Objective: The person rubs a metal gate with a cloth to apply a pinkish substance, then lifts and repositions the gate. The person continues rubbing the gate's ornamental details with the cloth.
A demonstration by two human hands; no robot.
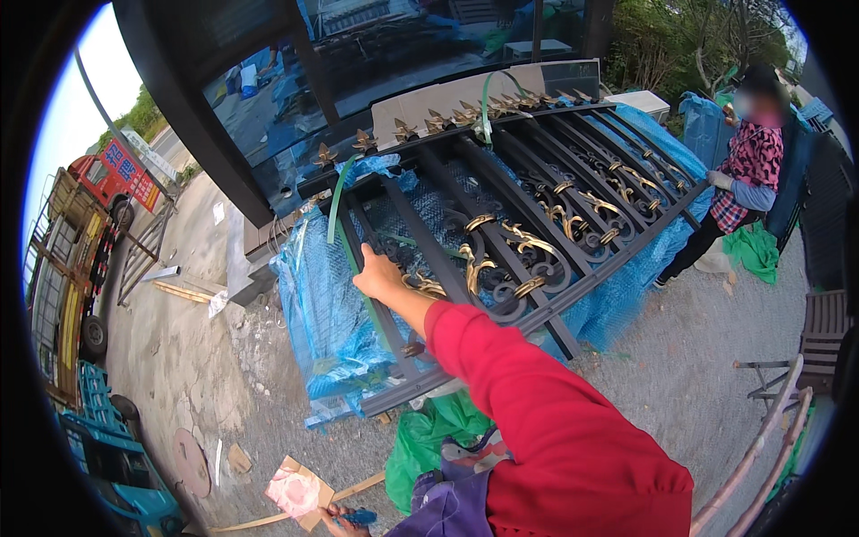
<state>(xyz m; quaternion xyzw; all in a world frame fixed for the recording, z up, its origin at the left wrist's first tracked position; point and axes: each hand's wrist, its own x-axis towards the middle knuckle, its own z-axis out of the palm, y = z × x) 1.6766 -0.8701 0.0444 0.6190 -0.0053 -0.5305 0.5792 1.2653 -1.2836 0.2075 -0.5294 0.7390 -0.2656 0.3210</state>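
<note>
A black metal fence panel (438, 228) with gold scrollwork and leaf-shaped spear tips lies tilted on blue bubble wrap (313, 309). My right hand (380, 276), in a red sleeve, reaches across to its left end. Its fingers are bent over the outer bars, beside a green strap (336, 201); what they close on is hidden. Low at the bottom edge, my left hand (344, 523) is closed round a piece of cardboard (298, 490) with a pinkish, smeared face. A small blue object (361, 516) shows by its fingers, too little of it visible to name.
A co-worker (750, 166) in a pink-and-black top and gloves stands at the panel's right end. Green sheeting (434, 438) lies by my front. A red truck (89, 183) and a teal vehicle (116, 465) stand left. Pinkish poles (756, 447) and a brown slatted chair (823, 331) are right.
</note>
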